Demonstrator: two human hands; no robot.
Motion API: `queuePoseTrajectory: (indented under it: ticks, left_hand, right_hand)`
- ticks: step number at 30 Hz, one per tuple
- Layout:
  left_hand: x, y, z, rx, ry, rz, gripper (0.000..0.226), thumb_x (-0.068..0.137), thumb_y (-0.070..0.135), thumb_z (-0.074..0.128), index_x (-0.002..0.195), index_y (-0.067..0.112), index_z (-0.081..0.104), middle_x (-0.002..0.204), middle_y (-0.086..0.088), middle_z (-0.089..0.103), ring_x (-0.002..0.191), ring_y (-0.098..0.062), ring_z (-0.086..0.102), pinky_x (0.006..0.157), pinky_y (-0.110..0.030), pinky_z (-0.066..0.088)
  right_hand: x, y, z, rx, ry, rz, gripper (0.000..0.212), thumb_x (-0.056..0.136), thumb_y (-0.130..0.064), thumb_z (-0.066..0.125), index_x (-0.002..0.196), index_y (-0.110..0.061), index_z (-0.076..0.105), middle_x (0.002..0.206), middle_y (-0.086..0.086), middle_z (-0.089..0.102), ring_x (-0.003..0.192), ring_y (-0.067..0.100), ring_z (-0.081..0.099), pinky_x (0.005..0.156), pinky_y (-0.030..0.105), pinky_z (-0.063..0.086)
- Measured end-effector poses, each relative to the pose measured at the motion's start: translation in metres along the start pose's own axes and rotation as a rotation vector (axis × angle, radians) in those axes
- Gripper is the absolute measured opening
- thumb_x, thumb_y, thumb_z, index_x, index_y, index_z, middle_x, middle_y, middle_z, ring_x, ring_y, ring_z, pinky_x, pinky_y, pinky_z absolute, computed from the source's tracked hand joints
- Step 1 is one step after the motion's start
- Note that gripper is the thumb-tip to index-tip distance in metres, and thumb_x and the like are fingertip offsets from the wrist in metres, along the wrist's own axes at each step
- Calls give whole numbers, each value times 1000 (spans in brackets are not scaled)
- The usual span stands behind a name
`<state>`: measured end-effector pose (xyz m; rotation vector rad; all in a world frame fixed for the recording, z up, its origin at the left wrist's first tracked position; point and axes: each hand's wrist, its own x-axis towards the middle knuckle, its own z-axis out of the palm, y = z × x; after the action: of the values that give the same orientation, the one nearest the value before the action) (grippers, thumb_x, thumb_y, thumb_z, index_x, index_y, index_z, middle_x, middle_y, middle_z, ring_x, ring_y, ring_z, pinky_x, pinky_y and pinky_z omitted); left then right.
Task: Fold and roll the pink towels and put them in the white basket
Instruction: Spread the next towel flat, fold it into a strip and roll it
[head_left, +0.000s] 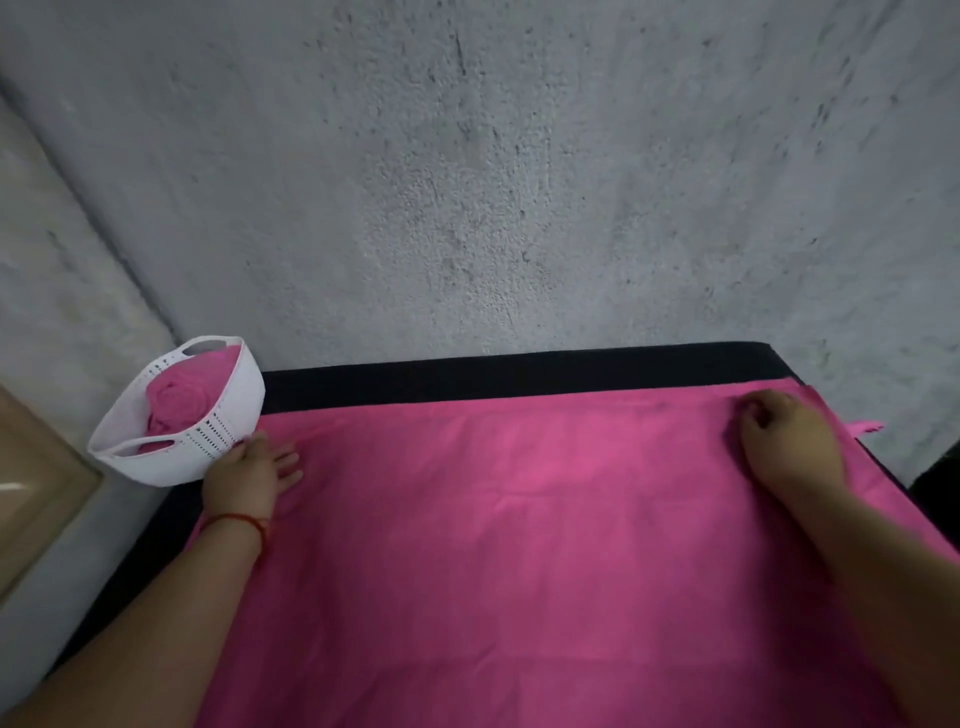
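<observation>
Pink towel (519, 519) lies spread flat over the black table (519, 371). Left hand (244, 475) rests on its far left corner, fingers straight; right hand (784, 441) curls its fingers onto the far right corner, gripping it. White basket (156, 467), just beside the left hand, holds rolled towels (182, 400).

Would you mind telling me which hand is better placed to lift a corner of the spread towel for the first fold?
Probably the right hand: its fingers curl on the far right corner of the pink towel, while the left hand lies flat beside the white basket.
</observation>
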<state>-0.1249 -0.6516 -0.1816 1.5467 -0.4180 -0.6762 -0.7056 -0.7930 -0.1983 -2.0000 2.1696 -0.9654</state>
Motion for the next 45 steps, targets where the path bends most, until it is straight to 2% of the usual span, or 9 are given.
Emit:
queuePoseTrajectory:
  ticks: [4, 8, 11, 14, 25, 31, 40, 42, 45]
  left_hand:
    - [28, 25, 0, 91, -20, 37, 39, 106, 32, 41, 109, 4, 67, 105, -14, 73, 72, -21, 68, 49, -30, 57]
    - [50, 29, 10, 252, 63, 202, 67, 82, 61, 50, 107, 2, 72, 89, -6, 75, 71, -22, 69, 77, -46, 58]
    - [24, 5, 18, 594, 62, 315, 46, 103, 42, 43, 102, 9, 74, 95, -11, 75, 91, -31, 69, 94, -46, 53]
    - [27, -10, 16, 479, 72, 359, 41, 107, 34, 41, 112, 10, 74, 97, -5, 76, 95, -26, 71, 103, -47, 52]
    - [34, -13, 19, 432, 72, 367, 37, 109, 28, 41, 111, 7, 72, 99, -8, 77, 90, -28, 72, 94, -42, 57]
    - [35, -15, 19, 548, 104, 406, 41, 108, 32, 39, 109, 8, 73, 100, -6, 76, 96, -27, 69, 99, -39, 50]
    - [33, -14, 18, 550, 108, 384, 41, 108, 34, 39, 110, 11, 73, 102, -5, 77, 98, -27, 69, 102, -43, 51]
    - [33, -14, 17, 435, 98, 353, 39, 109, 33, 39, 110, 10, 71, 101, -8, 77, 89, -25, 72, 94, -42, 57]
    - [32, -12, 20, 273, 97, 294, 37, 111, 22, 38, 117, -3, 66, 105, -16, 73, 76, -19, 68, 65, -17, 58]
  right_hand:
    - [-4, 6, 5, -138, 0, 27, 42, 97, -29, 41, 122, -15, 72, 118, 22, 72, 105, 46, 63, 97, 54, 50]
    - [-5, -1, 3, -200, -68, 85, 50, 93, -36, 40, 132, -21, 67, 140, 14, 64, 126, 44, 54, 112, 62, 35]
    - [-5, -2, 3, -236, -115, 160, 64, 86, -45, 31, 137, -24, 61, 147, 11, 56, 134, 42, 47, 115, 65, 28]
    - [-2, -3, 3, -218, -151, 268, 68, 84, -52, 32, 142, -25, 55, 152, 15, 48, 140, 43, 41, 117, 63, 26]
    - [49, 24, -29, -118, -231, 444, 57, 87, -49, 51, 141, -31, 61, 142, 17, 58, 134, 43, 49, 114, 57, 38]
    - [68, 55, -26, -74, -243, 333, 36, 73, -56, 52, 101, -48, 72, 128, 7, 71, 118, 38, 64, 107, 43, 49]
    - [70, 37, -36, -512, -322, -5, 36, 101, -51, 49, 128, -33, 64, 140, 5, 58, 133, 36, 49, 106, 54, 40]
    - [71, 38, -35, -513, -205, -47, 29, 100, -44, 52, 119, -27, 67, 131, 7, 62, 126, 36, 52, 104, 54, 42]
    - [75, 29, -32, -434, -70, -7, 22, 95, -26, 51, 112, -20, 65, 125, 12, 64, 121, 37, 54, 101, 53, 42]
